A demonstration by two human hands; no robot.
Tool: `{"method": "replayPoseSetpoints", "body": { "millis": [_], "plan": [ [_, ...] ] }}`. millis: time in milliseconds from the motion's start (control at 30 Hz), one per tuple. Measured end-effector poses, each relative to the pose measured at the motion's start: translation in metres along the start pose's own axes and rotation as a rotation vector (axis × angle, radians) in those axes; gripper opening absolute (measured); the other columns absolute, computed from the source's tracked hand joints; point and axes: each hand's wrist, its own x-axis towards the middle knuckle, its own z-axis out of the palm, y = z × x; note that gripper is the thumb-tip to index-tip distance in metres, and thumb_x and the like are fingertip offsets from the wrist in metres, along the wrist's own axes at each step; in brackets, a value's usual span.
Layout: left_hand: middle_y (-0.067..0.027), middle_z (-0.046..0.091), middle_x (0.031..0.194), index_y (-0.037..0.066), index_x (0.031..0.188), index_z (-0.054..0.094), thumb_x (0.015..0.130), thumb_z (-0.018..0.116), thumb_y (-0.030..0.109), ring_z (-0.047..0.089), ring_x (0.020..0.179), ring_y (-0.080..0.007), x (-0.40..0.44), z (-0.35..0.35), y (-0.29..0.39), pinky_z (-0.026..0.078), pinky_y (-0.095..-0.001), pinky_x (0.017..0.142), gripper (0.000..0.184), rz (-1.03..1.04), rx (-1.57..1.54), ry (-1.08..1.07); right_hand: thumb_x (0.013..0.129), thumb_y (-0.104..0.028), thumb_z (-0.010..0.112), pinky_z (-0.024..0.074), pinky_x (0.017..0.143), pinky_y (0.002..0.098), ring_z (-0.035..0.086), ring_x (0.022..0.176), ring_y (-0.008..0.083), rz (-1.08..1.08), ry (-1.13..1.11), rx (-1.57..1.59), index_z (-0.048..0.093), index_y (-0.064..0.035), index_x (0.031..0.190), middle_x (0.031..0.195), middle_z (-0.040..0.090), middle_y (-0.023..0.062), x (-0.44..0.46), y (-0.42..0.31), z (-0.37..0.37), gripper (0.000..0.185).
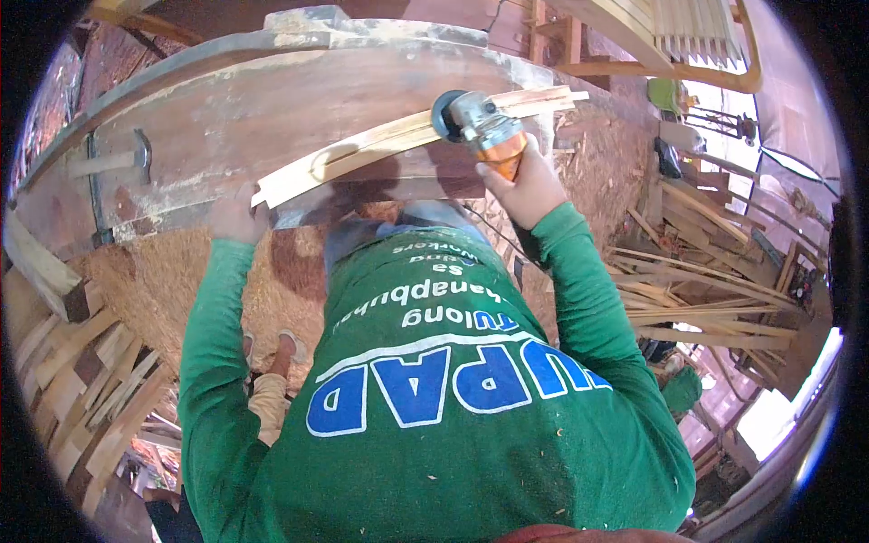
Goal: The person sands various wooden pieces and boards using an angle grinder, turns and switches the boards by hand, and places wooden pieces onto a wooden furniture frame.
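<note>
My right hand is closed around the orange body of an angle grinder. The grinder's round disc sits over a long, slightly curved piece of pale wood; whether it touches the wood I cannot tell. Tenon-like narrow ends show on this piece, which lies across a worn wooden workbench. At its left end is my left hand, blurred and in shade, with the fingers closed at the wood's tip.
A hammer lies on the bench's left part. Wood offcuts are heaped at lower left, and thin strips are piled at right. Slatted wooden work stands at upper right. Behind my left arm, another person's leg shows.
</note>
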Motion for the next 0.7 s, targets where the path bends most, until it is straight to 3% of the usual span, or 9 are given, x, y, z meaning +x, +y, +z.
{"method": "replayPoseSetpoints", "body": {
  "millis": [100, 233, 333, 367, 567, 700],
  "plan": [
    [-0.0141, 0.074, 0.1, 0.015, 0.114, 0.066, 0.085, 0.073, 0.026, 0.071, 0.083, -0.0376, 0.003, -0.022, 0.017, 0.055, -0.0507, 0.076, 0.032, -0.079, 0.052, -0.108, 0.086, -0.04, 0.079, 0.0562, 0.09, 0.0495, 0.07, 0.105, 0.0459, 0.021, 0.05, 0.021, 0.05, 0.0081, 0.125, 0.108, 0.071, 0.0321, 0.009, 0.035, -0.019, 0.068],
    [-0.0145, 0.073, 0.096, 0.014, 0.109, 0.065, 0.08, 0.076, 0.021, 0.07, 0.081, -0.0398, 0.003, -0.009, 0.006, 0.054, -0.0525, 0.071, 0.032, -0.046, 0.004, -0.017, 0.087, -0.041, 0.079, 0.0532, 0.098, 0.0462, 0.068, 0.114, 0.0431, 0.061, 0.107, 0.059, 0.054, 0.0052, 0.131, 0.118, 0.07, 0.0287, 0.016, 0.052, -0.055, 0.068],
    [-0.0142, 0.072, 0.095, 0.014, 0.11, 0.065, 0.078, 0.077, 0.019, 0.07, 0.081, -0.0408, 0.0, 0.0, -0.002, 0.055, -0.053, 0.069, 0.034, -0.032, 0.036, -0.021, 0.087, -0.041, 0.079, 0.0534, 0.098, 0.0467, 0.068, 0.113, 0.0436, 0.039, 0.167, 0.135, 0.053, 0.0054, 0.132, 0.117, 0.071, 0.0286, 0.024, 0.096, -0.064, 0.07],
    [-0.0141, 0.072, 0.095, 0.014, 0.111, 0.066, 0.078, 0.077, 0.019, 0.07, 0.081, -0.041, -0.002, 0.0, -0.003, 0.055, -0.0531, 0.069, 0.035, -0.04, 0.048, -0.03, 0.086, -0.044, 0.08, 0.0528, 0.1, 0.0466, 0.068, 0.115, 0.0428, 0.121, 0.165, 0.015, 0.052, 0.0058, 0.133, 0.119, 0.07, 0.0287, 0.03, 0.114, -0.068, 0.073],
    [-0.0145, 0.072, 0.098, 0.014, 0.114, 0.067, 0.079, 0.077, 0.021, 0.07, 0.083, -0.0403, 0.0, 0.002, -0.005, 0.056, -0.0527, 0.073, 0.038, -0.056, 0.088, -0.04, 0.085, -0.048, 0.08, 0.0518, 0.102, 0.0443, 0.067, 0.12, 0.0397, 0.222, 0.205, 0.038, 0.052, 0.0068, 0.134, 0.125, 0.069, 0.0274, 0.049, 0.182, -0.096, 0.079],
    [-0.0149, 0.072, 0.102, 0.014, 0.115, 0.066, 0.079, 0.079, 0.024, 0.07, 0.089, -0.0393, 0.002, -0.012, 0.008, 0.056, -0.052, 0.077, 0.039, -0.062, 0.133, -0.014, 0.085, -0.045, 0.08, 0.0515, 0.103, 0.0434, 0.068, 0.12, 0.0382, 0.174, 0.162, 0.127, 0.051, 0.0068, 0.136, 0.125, 0.07, 0.026, 0.045, 0.152, -0.093, 0.078]
  ]
}}
